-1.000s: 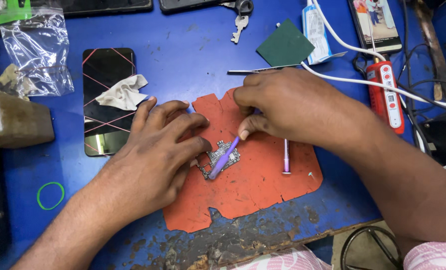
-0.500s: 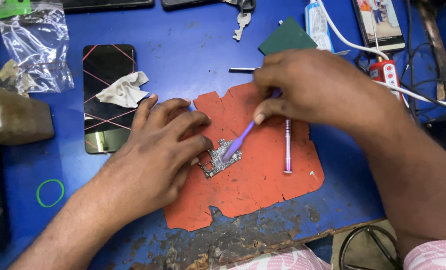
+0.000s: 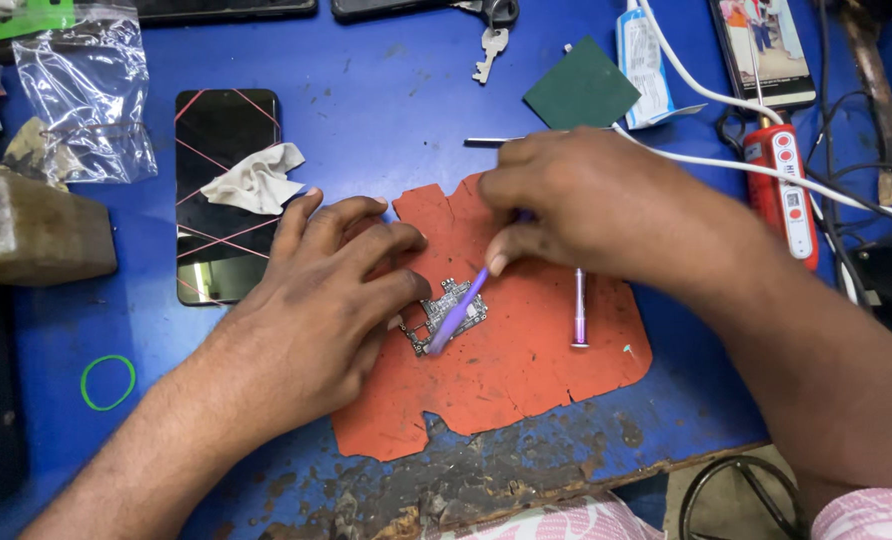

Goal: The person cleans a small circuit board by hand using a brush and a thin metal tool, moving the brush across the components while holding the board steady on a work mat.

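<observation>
At a blue workbench, a person's right hand pinched a thin purple tool between thumb and fingers, its lower end resting on a small circuit board. The left hand lay flat beside it, fingers spread and closed on nothing, with the fingertips pressing the board's left edge to the mat. The board sat near the middle of a cracked orange work mat, which covered the front of the blue table. Just right of the board, a slim pink-tipped syringe lay on the mat, apart from both hands. Left of the left hand, a dark phone with a crossed pink pattern lay face up, a crumpled white cloth on top of it. Farther left were a clear plastic bag and a grimy bottle, with a green rubber band nearer the front edge. Beyond the right hand lay a green square pad, a key, a white cable and a red handheld device.
</observation>
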